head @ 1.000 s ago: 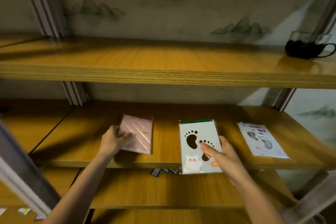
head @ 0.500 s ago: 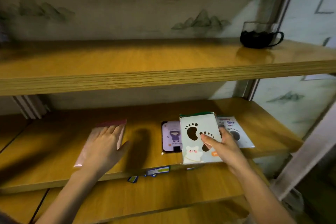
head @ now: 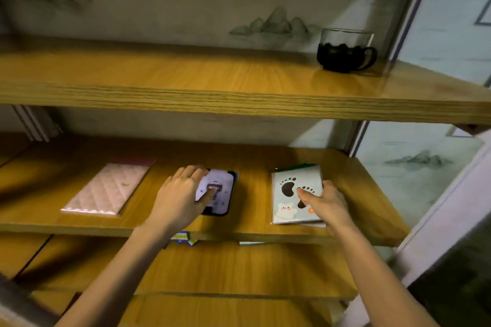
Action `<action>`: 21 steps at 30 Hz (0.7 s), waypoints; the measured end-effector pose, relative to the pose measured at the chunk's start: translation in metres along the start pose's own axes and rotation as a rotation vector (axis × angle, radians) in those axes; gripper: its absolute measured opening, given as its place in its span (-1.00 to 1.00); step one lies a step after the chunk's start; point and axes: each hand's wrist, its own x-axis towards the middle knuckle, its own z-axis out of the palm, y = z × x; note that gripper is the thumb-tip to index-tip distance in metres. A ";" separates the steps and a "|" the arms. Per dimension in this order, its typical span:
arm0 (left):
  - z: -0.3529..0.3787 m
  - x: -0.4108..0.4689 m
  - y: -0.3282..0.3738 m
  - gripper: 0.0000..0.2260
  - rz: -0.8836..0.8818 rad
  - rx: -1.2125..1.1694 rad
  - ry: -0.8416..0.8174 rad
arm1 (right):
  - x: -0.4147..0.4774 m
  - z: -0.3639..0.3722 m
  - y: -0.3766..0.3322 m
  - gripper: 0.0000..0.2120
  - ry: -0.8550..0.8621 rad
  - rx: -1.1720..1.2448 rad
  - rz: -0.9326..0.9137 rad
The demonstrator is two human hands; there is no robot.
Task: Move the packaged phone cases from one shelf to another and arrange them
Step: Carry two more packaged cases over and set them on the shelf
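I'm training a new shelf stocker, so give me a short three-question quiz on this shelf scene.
1. True or false: the glass cup stands on the same shelf as the phone cases.
2. Which hand rests on the purple case? A left hand B right hand
3. Fill in: the case left of the purple one, untouched, is ____ in colour.

Key: 1 false, it stands on the upper shelf. 2 A; the right holds the footprint case. 3 pink, the quilted case.

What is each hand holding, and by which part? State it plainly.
The left hand presses on the purple case at its left side. The right hand grips the footprint case at its lower right edge.
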 end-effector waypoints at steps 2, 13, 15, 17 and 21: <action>-0.001 -0.002 0.004 -0.57 -0.021 0.007 0.000 | 0.000 -0.002 0.001 -0.40 0.032 -0.252 -0.003; -0.021 -0.036 -0.014 -0.59 -0.147 0.072 0.094 | -0.030 0.008 -0.042 -0.53 -0.073 -0.600 -0.663; -0.028 -0.050 -0.020 -0.59 -0.178 0.090 0.117 | -0.044 0.017 -0.059 -0.55 -0.111 -0.560 -0.783; -0.038 -0.071 -0.029 -0.59 -0.245 0.123 0.138 | -0.061 0.035 -0.077 -0.57 -0.149 -0.540 -0.938; -0.062 -0.121 -0.056 -0.56 -0.409 0.170 0.161 | -0.097 0.073 -0.111 -0.58 -0.278 -0.482 -1.126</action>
